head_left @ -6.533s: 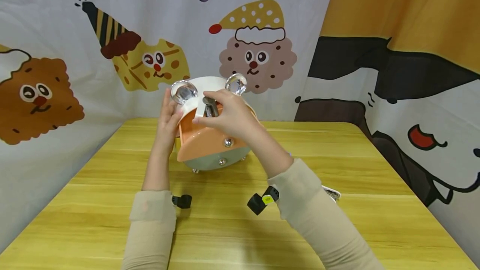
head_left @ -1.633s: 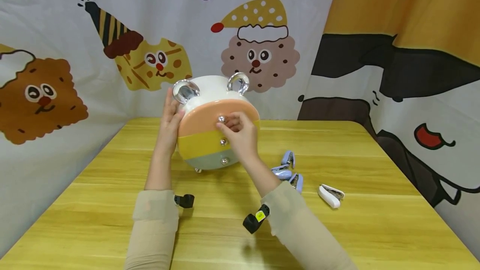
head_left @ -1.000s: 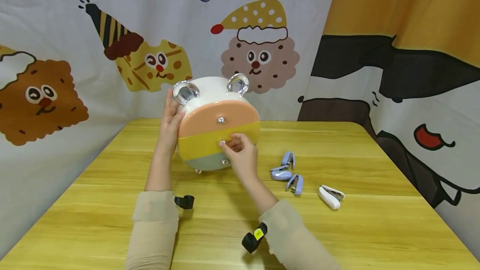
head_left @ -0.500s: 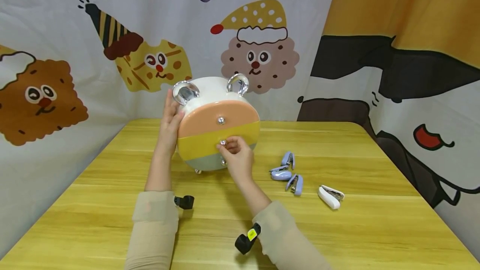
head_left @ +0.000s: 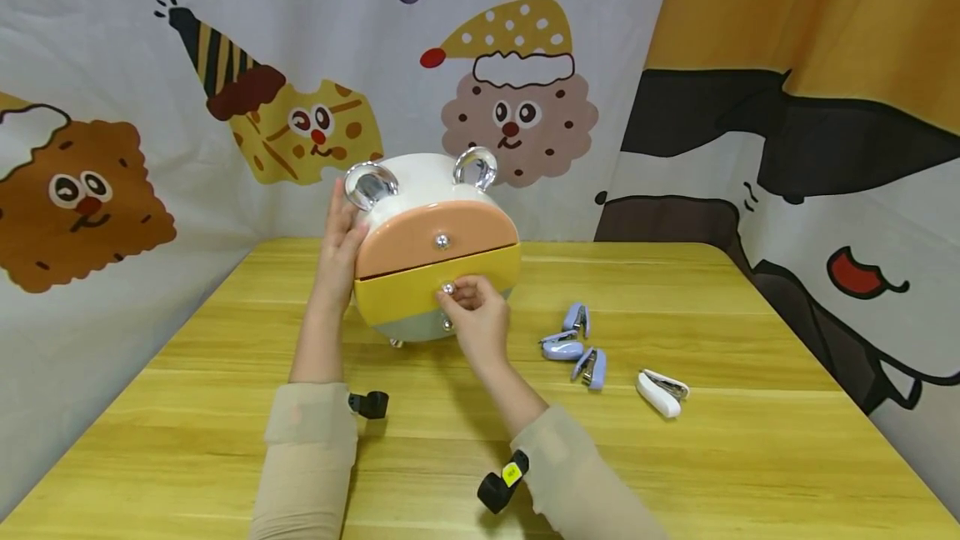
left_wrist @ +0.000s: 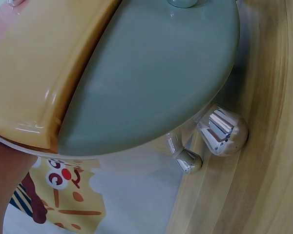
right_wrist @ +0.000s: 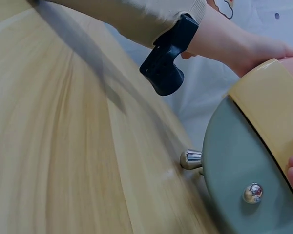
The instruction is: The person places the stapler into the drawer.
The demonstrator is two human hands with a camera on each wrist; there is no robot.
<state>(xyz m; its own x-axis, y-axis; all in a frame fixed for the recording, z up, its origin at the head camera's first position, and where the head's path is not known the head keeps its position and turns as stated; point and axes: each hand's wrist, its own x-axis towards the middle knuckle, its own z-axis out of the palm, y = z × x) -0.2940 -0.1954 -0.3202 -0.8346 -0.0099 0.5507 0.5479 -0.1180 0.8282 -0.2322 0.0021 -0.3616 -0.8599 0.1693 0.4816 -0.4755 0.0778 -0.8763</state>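
Head view had the right sleeve (head_left: 581, 473) nearest, above the worktop (head_left: 187, 432). Just right of it lay a white stapler (head_left: 658, 396), then three lilac staplers (head_left: 562, 350); a backward swing of the forearm drifting right could have knocked them.

Farther on, the thumb and fingers of the right hand (head_left: 482, 325) pinched the small shiny drawer knob (head_left: 447, 287). The yellow drawer (head_left: 393, 293) stood slightly out, a dark gap along its upper edge. That smooth knob offered little to hold, so the pinch could have slipped; too hard a tug might have brought the drawer right out.

At the cabinet's left side, the left hand (head_left: 337, 261) lay with straight fingers against the white shell (head_left: 420, 175). Were that bracing too light, the pull could have tipped or slid the round body forward on its silver feet (left_wrist: 222, 130). What the drawer contained could not be told.
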